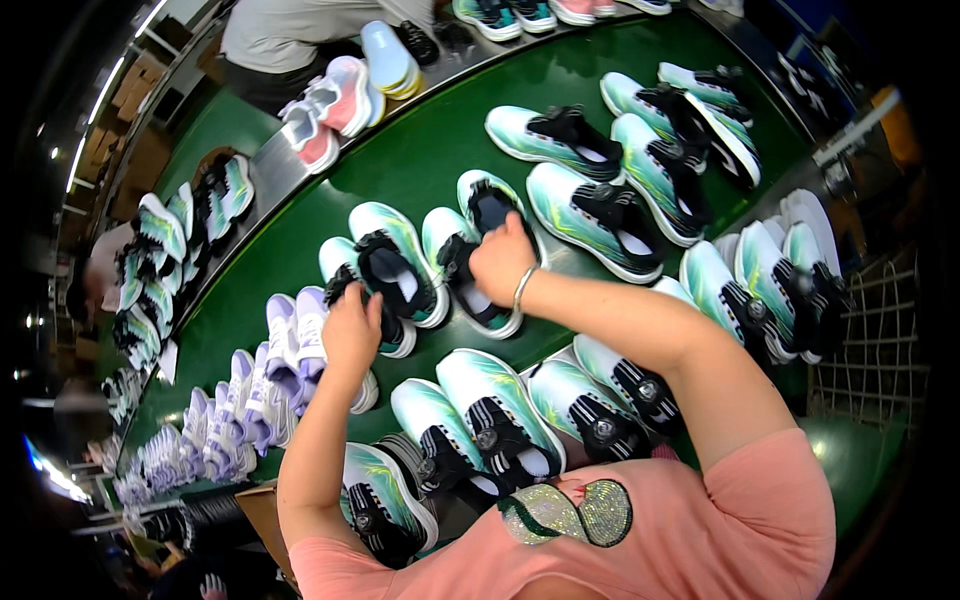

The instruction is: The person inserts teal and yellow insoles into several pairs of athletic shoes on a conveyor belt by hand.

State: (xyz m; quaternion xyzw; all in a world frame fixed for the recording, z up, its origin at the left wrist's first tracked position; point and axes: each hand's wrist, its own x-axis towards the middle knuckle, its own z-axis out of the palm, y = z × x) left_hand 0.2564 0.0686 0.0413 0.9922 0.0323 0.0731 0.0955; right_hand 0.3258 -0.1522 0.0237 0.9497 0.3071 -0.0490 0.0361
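Several teal-and-white sneakers with black straps lie on a green conveyor belt [420, 165]. My left hand [352, 325] rests on the black tongue of one teal sneaker [345, 265] at the belt's middle. My right hand [500, 258], with a bracelet at the wrist, presses on the black opening of another teal sneaker [455, 285], beside a third sneaker [490, 200]. Whether either hand actually grips its shoe is hidden by the fingers. Between the two lies a sneaker with an open black collar [395, 255].
More teal sneakers [590, 215] crowd the belt's right and near edge [500, 405]. Lilac sneakers [290, 345] line the left. Pink and white sneakers [335, 100] sit on a metal rail by another person's torso [290, 35]. A wire rack [875, 340] stands right.
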